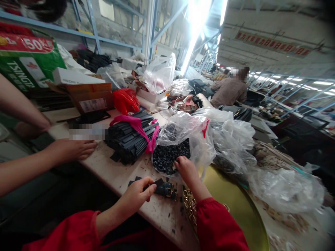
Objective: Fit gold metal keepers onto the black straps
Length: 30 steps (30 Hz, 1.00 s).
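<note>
My left hand (141,191) pinches a short dark strap (157,182) above the table's near edge. Just beyond it lie dark straps with gold buckles (167,191). My right hand (186,167) reaches into a clear plastic bag of small black loops (167,155); its fingers are pressed together, and what they hold is too small to name. Left of the bag is a bundle of dark strips (128,139) tied with a pink band (133,122). Gold metal pieces (190,205) lie on a round gold tray (235,205) under my right forearm.
Another person's hand (73,150) rests at the table's left edge. Behind are an open cardboard box (90,97), a red bag (126,100) and crumpled clear plastic (230,139). A person (230,89) works farther back.
</note>
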Each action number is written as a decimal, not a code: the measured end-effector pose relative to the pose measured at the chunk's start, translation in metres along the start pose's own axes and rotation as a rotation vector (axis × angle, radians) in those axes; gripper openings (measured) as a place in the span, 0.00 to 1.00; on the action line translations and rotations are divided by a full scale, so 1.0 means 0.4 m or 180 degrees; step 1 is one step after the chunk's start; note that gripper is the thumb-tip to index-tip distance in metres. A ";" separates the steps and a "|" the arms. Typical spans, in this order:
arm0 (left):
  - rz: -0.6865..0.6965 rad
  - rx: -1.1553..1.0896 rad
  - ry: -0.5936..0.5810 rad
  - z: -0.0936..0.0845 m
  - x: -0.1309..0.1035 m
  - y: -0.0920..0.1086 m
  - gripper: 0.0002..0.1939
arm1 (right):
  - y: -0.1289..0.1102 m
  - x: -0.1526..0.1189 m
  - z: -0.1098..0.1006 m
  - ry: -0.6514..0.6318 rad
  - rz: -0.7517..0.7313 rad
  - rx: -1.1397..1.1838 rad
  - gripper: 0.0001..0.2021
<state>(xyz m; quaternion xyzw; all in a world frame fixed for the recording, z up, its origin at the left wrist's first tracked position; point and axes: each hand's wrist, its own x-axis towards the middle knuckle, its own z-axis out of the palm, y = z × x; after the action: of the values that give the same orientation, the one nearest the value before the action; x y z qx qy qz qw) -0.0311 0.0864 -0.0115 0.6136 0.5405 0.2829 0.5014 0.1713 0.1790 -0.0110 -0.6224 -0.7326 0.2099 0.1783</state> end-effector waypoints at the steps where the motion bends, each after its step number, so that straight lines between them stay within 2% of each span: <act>1: 0.0022 -0.0088 0.0098 0.001 0.002 0.006 0.15 | -0.014 -0.023 0.000 0.0019 -0.0012 0.0257 0.07; 3: 0.0069 -0.0273 0.0236 0.006 0.005 0.020 0.16 | -0.048 -0.079 0.009 -0.0037 -0.0042 0.0719 0.14; 5: 0.0132 -0.0373 0.0215 0.013 0.000 0.036 0.16 | -0.080 -0.139 0.025 -0.0072 -0.0010 0.1283 0.19; 8: 0.0231 -0.0313 0.0059 0.023 -0.025 0.057 0.14 | -0.114 -0.216 0.045 0.0085 0.0174 0.2473 0.19; 10: 0.0261 -0.0258 0.0008 0.028 -0.047 0.064 0.14 | -0.126 -0.253 0.054 0.0245 0.0253 0.2972 0.16; 17: 0.0355 -0.0211 0.0076 0.046 -0.107 0.062 0.13 | -0.161 -0.330 0.090 0.0520 0.0484 0.3332 0.14; 20: 0.0518 -0.0150 -0.0093 0.046 -0.129 0.069 0.09 | -0.169 -0.352 0.091 0.0627 0.0643 0.3485 0.13; 23: 0.0581 -0.0248 -0.0298 0.040 -0.149 0.077 0.13 | -0.175 -0.373 0.084 0.0405 0.0639 0.3660 0.12; 26: 0.0469 -0.0453 -0.0431 0.035 -0.159 0.075 0.12 | -0.179 -0.396 0.082 0.0210 0.0537 0.3950 0.14; 28: 0.0352 -0.0583 -0.0593 0.034 -0.162 0.067 0.13 | -0.178 -0.409 0.085 0.0111 0.0637 0.4300 0.19; 30: 0.0258 -0.0625 -0.0679 0.033 -0.163 0.060 0.14 | -0.174 -0.416 0.088 -0.0081 0.0838 0.4664 0.17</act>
<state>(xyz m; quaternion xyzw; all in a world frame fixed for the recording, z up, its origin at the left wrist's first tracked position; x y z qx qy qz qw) -0.0269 0.0226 0.0187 0.6095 0.4287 0.2876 0.6017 0.1215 0.0021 -0.0038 -0.4241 -0.3264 0.6714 0.5126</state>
